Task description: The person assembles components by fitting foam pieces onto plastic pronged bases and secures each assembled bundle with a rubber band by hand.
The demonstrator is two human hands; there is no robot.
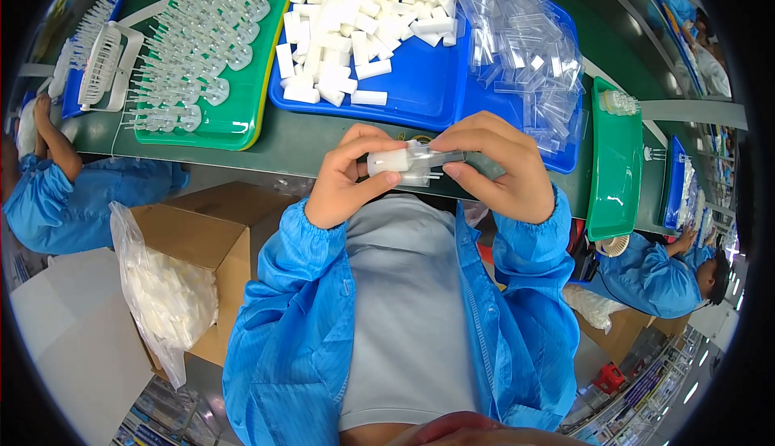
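Note:
Just past the table's near edge, my left hand (343,178) is closed round a clear plastic part with a white block (389,162) in it. Thin clear prongs stick out of this part toward the right. My right hand (508,167) pinches a clear plastic piece (432,158) between thumb and fingers, at the right end of the held part. The two pieces meet or overlap between my hands; how far one is inside the other I cannot tell. Beyond my hands, white blocks (371,97) are heaped in a blue tray (420,112).
Clear flat plastic sleeves (525,50) fill another blue tray (571,135). At left, a green tray (234,135) holds rows of clear pronged parts (194,50). A narrow green tray (615,180) stands right. Beside me sits a cardboard box (194,228) with bagged white pieces. Co-workers in blue sit both sides.

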